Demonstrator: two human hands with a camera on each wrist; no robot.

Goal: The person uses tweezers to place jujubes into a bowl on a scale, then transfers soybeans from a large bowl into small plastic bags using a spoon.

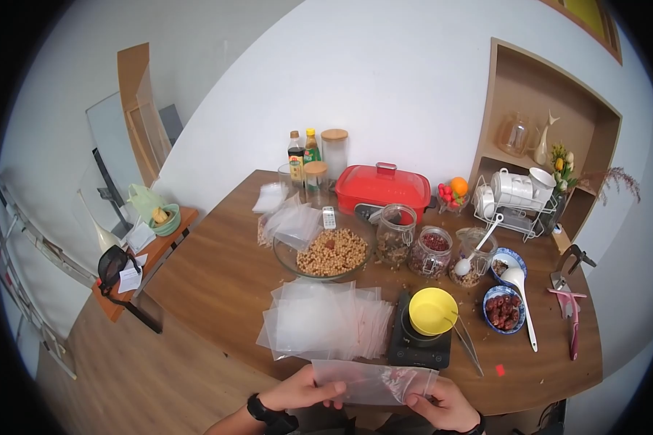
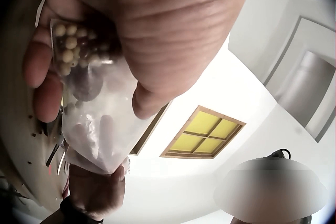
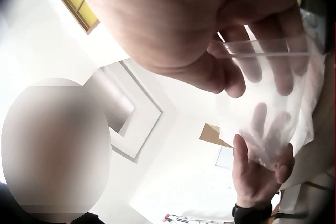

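A clear plastic bag (image 1: 363, 382) is stretched between both hands above the table's front edge. The left hand (image 1: 297, 391) grips one end; in the left wrist view its fingers curl around the bag (image 2: 100, 113), where pale round beans (image 2: 69, 50) and some dark pieces show. The right hand (image 1: 446, 407) pinches the other end, its thumb on the near side. The right wrist view shows the right hand's fingers behind the bag's film (image 3: 278, 113), near its straight edge, with the left hand (image 3: 257, 179) at the far end. Flat empty bags (image 1: 315, 319) lie stacked just beyond the hands.
A yellow bowl (image 1: 433, 312) sits on a black scale (image 1: 413, 355), with tweezers alongside. Behind are a glass bowl of beans (image 1: 334, 254), several jars (image 1: 429, 254) and a red cooker (image 1: 382, 190). Blue-patterned bowls (image 1: 504, 309) and a white spoon (image 1: 524, 312) are at the right.
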